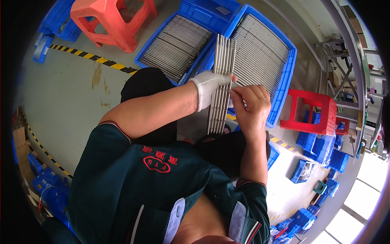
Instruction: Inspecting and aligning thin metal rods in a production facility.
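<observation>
A row of slim silvery metal rods [221, 106] stands up from my lap, side by side like a narrow panel. My left hand [207, 86], in a white glove with bare fingertips showing, is closed around the row at its middle. My right hand [255, 101] is bare, its fingers curled and the thumb and forefinger pinched against the row's right edge. What lies inside that pinch is too small to make out. Beyond the hands, a blue crate [289, 75] holds many similar rods [262, 49] laid in a flat layer.
Left of that crate, a second blue crate [142, 57] holds more rods. An orange stool [115, 24] stands at the far left, a red stool [313, 112] on the right. Yellow-black floor tape [91, 57] runs behind my knee. A metal rack [349, 61] and blue bins [308, 142] line the right.
</observation>
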A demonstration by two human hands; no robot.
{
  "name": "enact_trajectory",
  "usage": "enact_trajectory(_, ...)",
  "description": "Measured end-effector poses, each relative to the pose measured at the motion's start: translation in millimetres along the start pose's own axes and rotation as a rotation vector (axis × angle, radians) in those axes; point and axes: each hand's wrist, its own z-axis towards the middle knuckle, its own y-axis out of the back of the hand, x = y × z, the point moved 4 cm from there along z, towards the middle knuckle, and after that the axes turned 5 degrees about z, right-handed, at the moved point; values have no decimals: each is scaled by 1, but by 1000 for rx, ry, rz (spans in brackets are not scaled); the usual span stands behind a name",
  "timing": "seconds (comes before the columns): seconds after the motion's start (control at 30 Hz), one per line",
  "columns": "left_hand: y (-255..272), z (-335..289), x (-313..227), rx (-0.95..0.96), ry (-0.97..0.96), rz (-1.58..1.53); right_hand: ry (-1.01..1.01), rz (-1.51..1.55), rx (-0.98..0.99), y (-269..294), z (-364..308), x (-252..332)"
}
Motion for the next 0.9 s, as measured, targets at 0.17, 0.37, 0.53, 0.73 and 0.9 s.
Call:
enact_trajectory(0.17, 7, 8, 4, -46, 11, 43, 85, -116, 5, 0, 3, 11)
enact_trajectory(0.37, 9, 10, 6, -32, -12, 21, 99, -231, 58, -3, 5, 22)
enact_trajectory(0.53, 5, 6, 6, -49, -12, 7, 70, -204, 74, -1, 4, 16)
enact_trajectory(0.73, 1, 2, 5, 22, 1, -49, 76, -193, 68, -2, 3, 15)
enact_trajectory(0.9, 0, 2, 2, 44, 10, -46, 8, 5, -26, 11, 2, 8)
